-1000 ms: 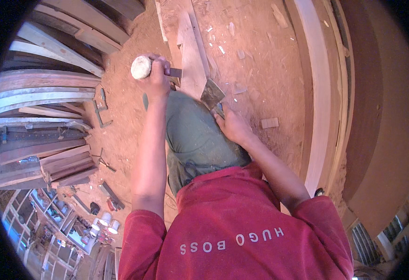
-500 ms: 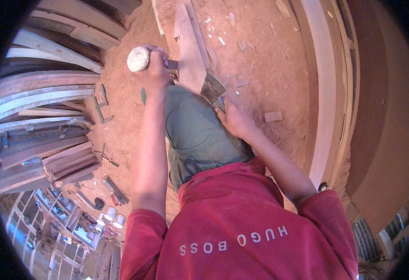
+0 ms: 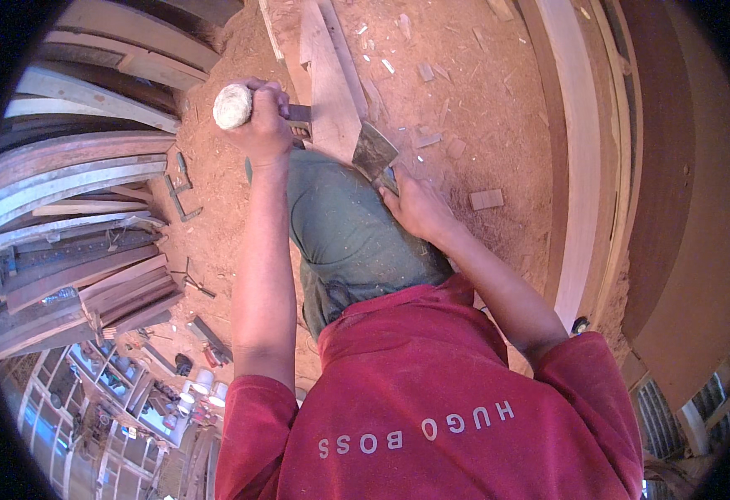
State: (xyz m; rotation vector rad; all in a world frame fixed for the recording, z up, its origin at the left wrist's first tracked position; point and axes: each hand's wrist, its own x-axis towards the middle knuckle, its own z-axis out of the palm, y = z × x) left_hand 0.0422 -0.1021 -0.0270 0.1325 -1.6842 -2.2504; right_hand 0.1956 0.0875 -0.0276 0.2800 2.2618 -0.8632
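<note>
Beyond a red short-sleeved shirt (image 3: 456, 392), a bare left hand (image 3: 266, 125) and a bare right hand (image 3: 421, 207) each grip a tool.
The left fingers are wrapped snugly around a tool with a pale, round end (image 3: 233, 106) and a dark, flat metal blade (image 3: 300, 112) pointing right; the right fingers curl closed around the handle of a broad, grey metal-bladed tool (image 3: 375, 150) above green trousers (image 3: 356, 229). Past the knee, between both blades, lies a long, pale wooden board (image 3: 331, 92); I cannot tell whether either blade touches it. Pale chips and a small rectangular wood block (image 3: 486, 199) lie on the reddish-brown floor (image 3: 498, 142), between the board and a long, pale, curved-looking plank (image 3: 577, 167) at right. Stacked timber (image 3: 90, 171) fills the far left.
</note>
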